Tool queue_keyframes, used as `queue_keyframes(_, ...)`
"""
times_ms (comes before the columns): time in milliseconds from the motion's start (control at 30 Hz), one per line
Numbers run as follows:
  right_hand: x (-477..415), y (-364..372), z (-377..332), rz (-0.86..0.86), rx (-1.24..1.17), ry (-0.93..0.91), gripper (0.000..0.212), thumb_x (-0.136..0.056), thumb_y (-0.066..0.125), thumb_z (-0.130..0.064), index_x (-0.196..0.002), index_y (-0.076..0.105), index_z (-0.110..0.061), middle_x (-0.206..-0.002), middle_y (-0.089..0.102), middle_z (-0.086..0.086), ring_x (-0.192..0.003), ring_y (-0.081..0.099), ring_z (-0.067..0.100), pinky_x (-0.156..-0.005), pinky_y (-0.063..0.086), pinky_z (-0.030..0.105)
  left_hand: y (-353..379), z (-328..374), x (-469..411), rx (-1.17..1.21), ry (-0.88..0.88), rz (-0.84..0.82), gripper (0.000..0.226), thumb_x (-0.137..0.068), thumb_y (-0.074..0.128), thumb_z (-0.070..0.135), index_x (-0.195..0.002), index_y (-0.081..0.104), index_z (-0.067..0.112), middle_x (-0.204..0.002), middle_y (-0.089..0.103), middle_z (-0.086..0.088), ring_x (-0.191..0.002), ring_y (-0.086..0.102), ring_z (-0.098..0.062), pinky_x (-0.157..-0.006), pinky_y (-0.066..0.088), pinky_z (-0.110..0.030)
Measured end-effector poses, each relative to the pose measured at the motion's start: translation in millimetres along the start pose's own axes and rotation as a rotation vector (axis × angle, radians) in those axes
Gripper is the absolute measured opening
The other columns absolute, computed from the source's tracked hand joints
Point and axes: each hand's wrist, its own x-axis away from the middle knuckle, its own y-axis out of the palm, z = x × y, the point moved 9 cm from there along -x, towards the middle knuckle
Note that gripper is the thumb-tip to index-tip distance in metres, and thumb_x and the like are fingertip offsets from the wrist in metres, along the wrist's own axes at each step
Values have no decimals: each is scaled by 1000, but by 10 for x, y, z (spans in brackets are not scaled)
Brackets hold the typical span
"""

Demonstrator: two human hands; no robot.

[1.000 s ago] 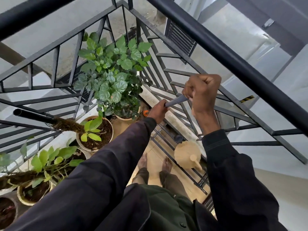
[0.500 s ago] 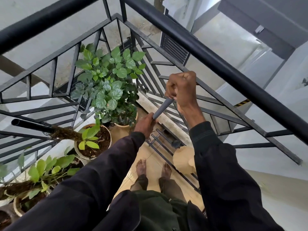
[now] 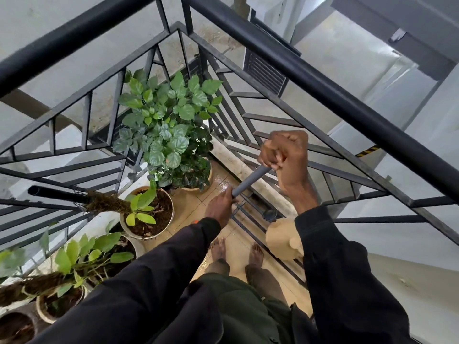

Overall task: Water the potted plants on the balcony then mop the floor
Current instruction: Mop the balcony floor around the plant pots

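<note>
both hands are gripping the mop handle (image 3: 250, 180), right hand (image 3: 285, 155) above left hand (image 3: 220, 207); its head is hidden; short strokes should be sparing the 2 nearest pots (image 3: 146, 212).

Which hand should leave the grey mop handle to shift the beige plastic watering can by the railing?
Right. The beige plastic watering can stands below the right hand, under that forearm; the left hand grips the grey mop handle lower, nearer the potted plants, and could probably steady it.

Grey mop handle (image 3: 250, 181) slants (potted plants (image 3: 164, 130) just left).
</note>
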Motion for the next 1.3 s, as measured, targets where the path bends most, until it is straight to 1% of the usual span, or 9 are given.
queue_keyframes(133,-72,-85,-196,69,-9,-84,46,-80,46,5,-46,44,-25,-43,32,-6,-43,26,15,-58,36,27,-165,300,-415,6,52,-30,25,-105,47,8,-130,45,4,-117,67,-21,-98,66,-39,-85,56,-52)
queue_keyframes(267,-160,-15,-502,52,17,-238,47,-77,44,11,-46,46,-24,-43,33,-8,-41,27,14,-58,34,24,-474,567,-800,-14,113,66,20,-105,45,6,-125,46,5,-111,68,-19,-96,65,-40,-84,53,-51)
queue_keyframes(467,-481,-22,-802,44,-39,-317,52,-83,47,5,-47,50,-33,-40,30,-11,-35,24,14,-56,32,25,-952,670,-1159,-44,166,225,18,-104,47,7,-122,51,7,-103,68,-17,-94,65,-37,-74,37,-38)
queue_keyframes(567,-519,66,-482,150,145,-209,44,-83,49,4,-47,47,-20,-40,31,-7,-40,29,15,-60,39,28,-934,377,-1250,112,61,117,30,-100,47,-3,-129,52,4,-117,65,-20,-106,63,-38,-85,45,-41)
queue_keyframes(633,-476,165,-232,195,213,-138,41,-83,50,2,-47,42,-17,-43,31,-2,-45,28,17,-57,36,32,-856,198,-1251,213,-16,48,30,-102,51,1,-132,49,3,-127,61,-21,-116,59,-36,-94,41,-39)
queue_keyframes(733,-520,389,-173,157,248,-159,43,-82,52,-2,-45,40,-21,-42,27,-1,-42,24,17,-50,29,31,-874,46,-1201,290,-59,62,30,-105,55,17,-130,49,2,-127,61,-20,-116,58,-34,-91,35,-36)
queue_keyframes(833,-581,495,-263,173,305,-181,40,-82,53,2,-46,39,-10,-41,28,-3,-40,25,18,-47,29,32,-961,30,-1169,356,-64,94,31,-105,56,25,-125,50,2,-119,63,-22,-109,60,-37,-85,41,-38)
queue_keyframes(1067,-677,287,-602,257,286,-155,41,-77,55,-3,-41,44,-19,-36,31,-6,-33,29,13,-47,41,26,-860,335,-1017,329,-25,60,35,-107,51,33,-123,52,2,-114,63,-24,-104,60,-41,-85,46,-45)
queue_keyframes(1300,-505,-67,-317,287,215,-5,44,-78,56,-4,-39,44,-21,-37,27,-4,-36,26,15,-45,40,22,-501,334,-703,206,-69,-9,34,-107,50,34,-125,55,6,-118,66,-19,-106,62,-38,-89,51,-46)
